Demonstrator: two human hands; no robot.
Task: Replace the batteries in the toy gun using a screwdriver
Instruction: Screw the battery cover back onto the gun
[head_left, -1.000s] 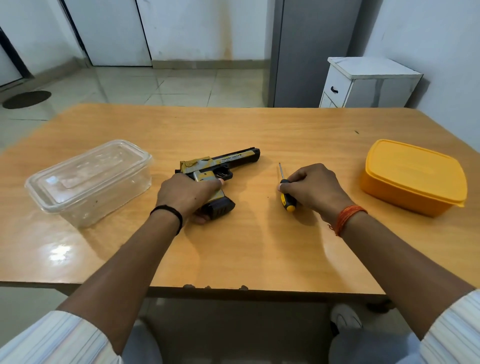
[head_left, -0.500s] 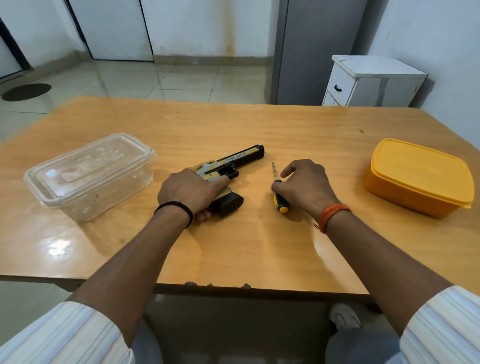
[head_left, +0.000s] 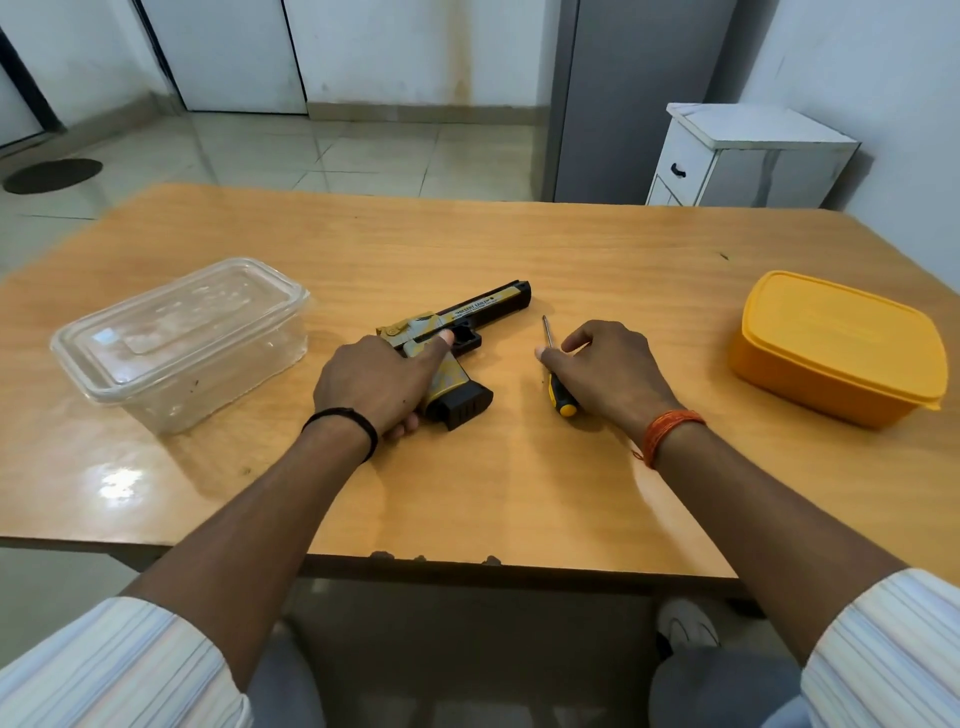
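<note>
Toy gun under left hand

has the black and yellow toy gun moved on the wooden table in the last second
Yes. The black and yellow toy gun has turned, its muzzle swinging away from the clear plastic container, under the left hand.

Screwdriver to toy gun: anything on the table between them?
Nothing visible. Bare table separates the screwdriver, under the right hand, from the toy gun gripped by the left hand. Both containers sit outside.
</note>
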